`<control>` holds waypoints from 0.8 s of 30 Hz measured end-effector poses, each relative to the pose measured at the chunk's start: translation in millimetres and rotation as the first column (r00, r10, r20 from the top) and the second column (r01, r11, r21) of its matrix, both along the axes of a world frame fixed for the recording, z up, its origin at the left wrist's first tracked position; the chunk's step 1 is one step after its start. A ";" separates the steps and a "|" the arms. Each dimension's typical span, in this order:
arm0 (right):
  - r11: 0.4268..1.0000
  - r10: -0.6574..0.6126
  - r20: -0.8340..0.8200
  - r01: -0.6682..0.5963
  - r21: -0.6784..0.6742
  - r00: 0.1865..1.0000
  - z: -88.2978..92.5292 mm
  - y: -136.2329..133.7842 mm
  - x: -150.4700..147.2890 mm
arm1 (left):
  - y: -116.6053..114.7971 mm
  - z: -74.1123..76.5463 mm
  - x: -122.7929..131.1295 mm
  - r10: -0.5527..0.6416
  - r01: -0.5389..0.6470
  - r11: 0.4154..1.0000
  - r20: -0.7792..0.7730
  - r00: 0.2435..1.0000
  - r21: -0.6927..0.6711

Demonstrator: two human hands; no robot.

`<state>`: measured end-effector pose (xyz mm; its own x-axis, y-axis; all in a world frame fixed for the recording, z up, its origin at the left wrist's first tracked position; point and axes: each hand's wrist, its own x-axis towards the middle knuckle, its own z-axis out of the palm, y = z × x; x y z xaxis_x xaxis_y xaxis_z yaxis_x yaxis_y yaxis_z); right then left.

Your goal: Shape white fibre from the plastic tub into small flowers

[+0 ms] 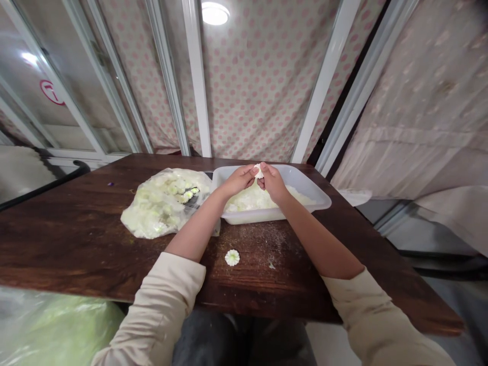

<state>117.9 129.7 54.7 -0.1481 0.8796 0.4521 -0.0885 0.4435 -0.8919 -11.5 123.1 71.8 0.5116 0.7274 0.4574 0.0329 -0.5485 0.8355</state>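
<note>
Over a white plastic tub [322,199], both of my hands meet and pinch one small white artificial flower [258,172] between thumbs and fingers. My left hand [241,180] grips it from the left, my right hand [273,182] from the right. Pale white-green pieces [251,199] fill the bottom of the tub beneath them; their single shapes are hard to make out. Nearer to me, a loose white flower with a greenish centre [232,257] lies flat on the table, between my forearms.
Left of the tub, a clear plastic bag [152,206] of similar white-green flowers lies with its mouth facing the tub. The dark wooden table [76,234] is speckled with small debris. A bag with light green contents [72,325] sits below the table's front edge at left.
</note>
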 end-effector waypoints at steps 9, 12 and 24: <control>0.996 0.087 0.068 -0.089 0.016 0.994 0.7 -2.3 -3.0 | 3.1 -3.0 1.0 0.040 -0.040 0.999 -0.010 0.999 -0.031; 0.997 0.072 0.082 -0.072 -0.005 0.994 1.4 -2.1 -2.2 | 0.2 -1.1 0.2 0.027 -0.027 0.998 -0.007 1.000 -0.053; 0.999 0.039 0.083 -0.041 0.021 0.996 -2.3 -0.7 -3.1 | -0.5 -0.2 -0.2 0.119 -0.119 0.993 -0.021 0.993 -0.001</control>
<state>114.8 129.0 52.5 -0.2207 0.8620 0.4564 -0.0336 0.4610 -0.8868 -11.8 122.6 71.6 0.4308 0.7848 0.4454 0.1154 -0.5375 0.8353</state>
